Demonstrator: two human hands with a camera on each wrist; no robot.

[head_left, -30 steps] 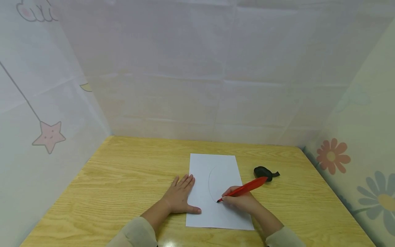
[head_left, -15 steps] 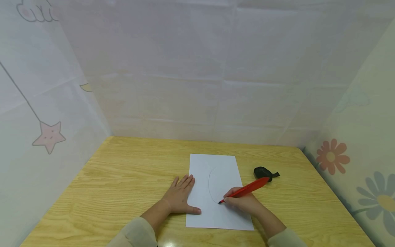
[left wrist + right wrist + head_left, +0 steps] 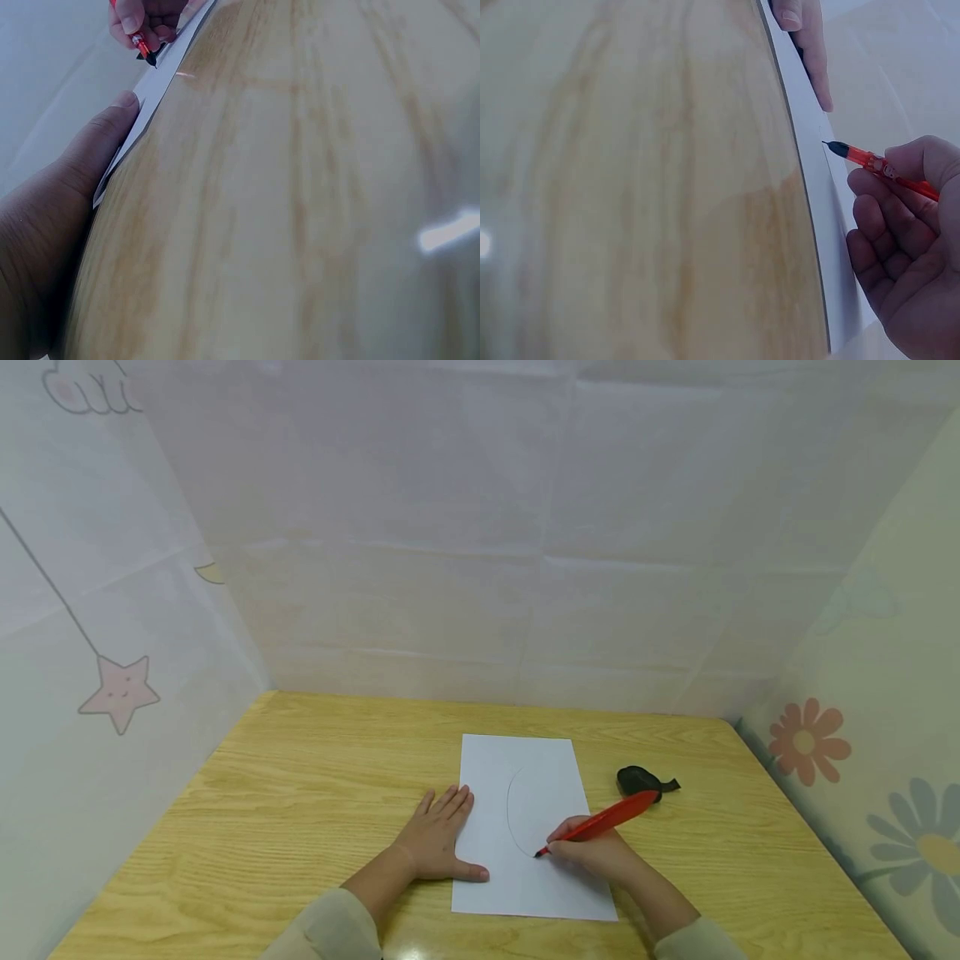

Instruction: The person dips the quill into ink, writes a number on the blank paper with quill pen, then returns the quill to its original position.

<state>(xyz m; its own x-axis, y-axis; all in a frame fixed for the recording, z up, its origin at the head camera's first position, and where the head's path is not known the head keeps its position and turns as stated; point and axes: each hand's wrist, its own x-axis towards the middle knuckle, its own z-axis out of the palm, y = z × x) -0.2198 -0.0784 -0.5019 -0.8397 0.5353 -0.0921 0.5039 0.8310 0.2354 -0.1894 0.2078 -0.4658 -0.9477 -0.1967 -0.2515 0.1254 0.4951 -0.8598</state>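
A sheet of white paper (image 3: 517,885) lies on the wooden table, with a thin dark curved line drawn on it, bowed to the left. My right hand (image 3: 596,853) pinches a red feather-topped pen (image 3: 611,816) between thumb and fingers, its black tip at the lower end of the curve. In the right wrist view the pen (image 3: 885,166) shows a printed grip, and the other fingers are curled below it. My left hand (image 3: 435,843) rests flat on the paper's left edge, fingers spread and thumb (image 3: 112,120) on the sheet.
A black rounded object with a short tab (image 3: 639,782) lies on the table right of the paper, partly overlapped by the feather in the head view. The wooden table (image 3: 300,777) is bordered by pale cloth walls (image 3: 450,610) printed with a star and flowers.
My right hand has moved slightly right and toward me with the pen, and the drawn curve has grown a little longer at its lower end. My left hand stays in place.
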